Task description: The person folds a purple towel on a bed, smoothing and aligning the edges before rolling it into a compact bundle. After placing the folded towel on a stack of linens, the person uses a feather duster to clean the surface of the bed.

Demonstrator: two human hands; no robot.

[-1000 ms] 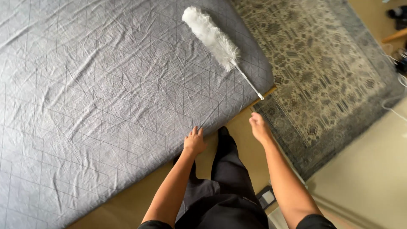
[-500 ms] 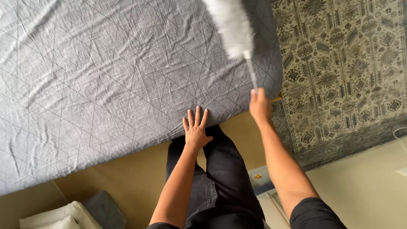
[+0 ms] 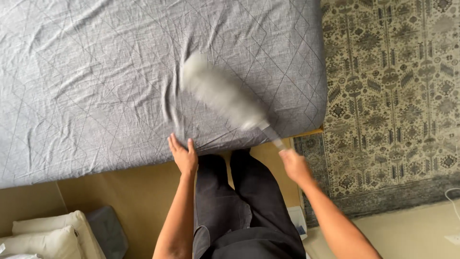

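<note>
The feather duster (image 3: 221, 93) lies low over the near right part of the grey bed sheet (image 3: 86, 81), its fluffy white head motion-blurred. Its long axis runs diagonally: the head points up and to the left, toward the middle of the bed, and the thin handle trails down and to the right, past the mattress edge and into the right hand (image 3: 295, 165).

The right hand is clenched around the end of the handle, just off the bed's near edge. The blur hides the exact finger placement. The left hand (image 3: 183, 154) is released — fingers extended, flat, with the fingertips resting on the sheet at the mattress edge, holding nothing.

Recommended technique for the sweeping step, as judged from this view:
- Keep the head shallow to the fabric, so that the fibres brush the surface instead of digging into the creases.
- Stroke along the duster's own axis or across it in even passes, working toward one edge of the bed.
- Use the flat left hand to pin the sheet near the edge — the fabric is wrinkled around the head and may bunch under a fast stroke.

The person's dark trousers (image 3: 239, 206) stand against the bed's near side on a tan floor (image 3: 120, 192). A patterned rug (image 3: 393, 96) lies to the right of the bed. White pillows (image 3: 48, 235) sit at the lower left, well apart from both hands.
</note>
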